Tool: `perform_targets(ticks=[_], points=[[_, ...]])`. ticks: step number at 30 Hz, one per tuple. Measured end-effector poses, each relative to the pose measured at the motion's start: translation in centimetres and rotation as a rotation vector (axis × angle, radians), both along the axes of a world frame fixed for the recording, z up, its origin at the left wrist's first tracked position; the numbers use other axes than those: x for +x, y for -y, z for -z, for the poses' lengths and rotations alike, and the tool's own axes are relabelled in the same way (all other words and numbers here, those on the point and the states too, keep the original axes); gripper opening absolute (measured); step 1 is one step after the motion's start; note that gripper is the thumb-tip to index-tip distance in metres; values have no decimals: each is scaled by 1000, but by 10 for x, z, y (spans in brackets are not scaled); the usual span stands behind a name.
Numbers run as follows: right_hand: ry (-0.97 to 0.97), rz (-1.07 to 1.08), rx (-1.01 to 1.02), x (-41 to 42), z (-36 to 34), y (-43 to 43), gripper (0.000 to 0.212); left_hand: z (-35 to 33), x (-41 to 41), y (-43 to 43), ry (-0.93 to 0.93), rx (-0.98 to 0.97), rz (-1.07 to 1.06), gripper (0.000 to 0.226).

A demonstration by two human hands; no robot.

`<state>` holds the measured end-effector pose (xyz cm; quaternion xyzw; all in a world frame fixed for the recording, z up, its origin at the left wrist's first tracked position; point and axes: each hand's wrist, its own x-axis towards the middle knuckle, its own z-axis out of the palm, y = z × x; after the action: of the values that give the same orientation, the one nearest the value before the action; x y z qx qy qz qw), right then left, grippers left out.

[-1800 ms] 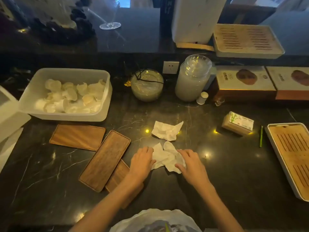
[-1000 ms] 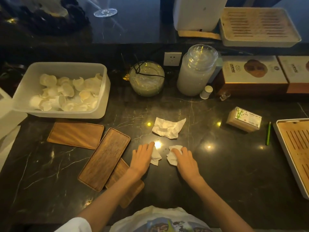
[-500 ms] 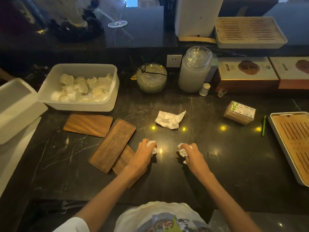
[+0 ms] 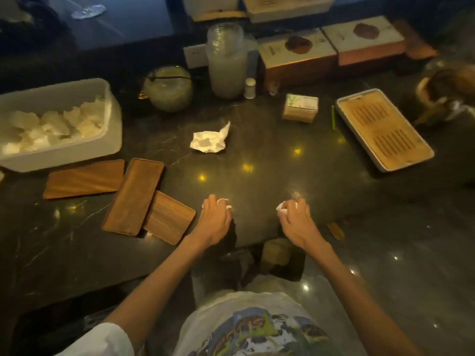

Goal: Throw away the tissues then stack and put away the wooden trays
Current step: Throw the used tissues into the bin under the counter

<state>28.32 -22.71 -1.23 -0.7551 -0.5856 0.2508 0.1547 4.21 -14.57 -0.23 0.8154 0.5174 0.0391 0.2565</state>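
Near the counter's front edge, left hand and right hand each clench a balled tissue. One more crumpled tissue sits mid-counter.

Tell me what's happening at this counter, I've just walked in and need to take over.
A person is clearing up. The left hand and right hand each grip a balled-up tissue. One crumpled tissue lies on the dark counter. Three wooden trays sit unstacked at left, two overlapping.
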Motion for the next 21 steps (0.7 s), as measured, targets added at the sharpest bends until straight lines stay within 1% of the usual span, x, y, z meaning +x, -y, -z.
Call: perform_targets(ticks=[2,5,6,9,12,15,17,21], points=[[30,29,9,2,-2,32,17,-1,5,20,47,5,79,29],[3,52,75,-2,-10,77,26,-4,9,54,159,-62,179,43],[-19,70,98,-5,-13,91,28,-4,10,65,183,-71,200,44],[-53,127,109,-8,-18,130,31,-3,17,100,241,-104,223,36],[-90,224,9,-3,-18,170,34,1,29,139,249,-99,237,31],[-171,279,-91,6,-15,205,41,10,41,167,247,-91,249,29],[-190,320,-68,15,-10,223,44,14,50,178,254,-106,255,28],[-191,447,47,41,7,252,48,23,74,196,227,-100,245,28]])
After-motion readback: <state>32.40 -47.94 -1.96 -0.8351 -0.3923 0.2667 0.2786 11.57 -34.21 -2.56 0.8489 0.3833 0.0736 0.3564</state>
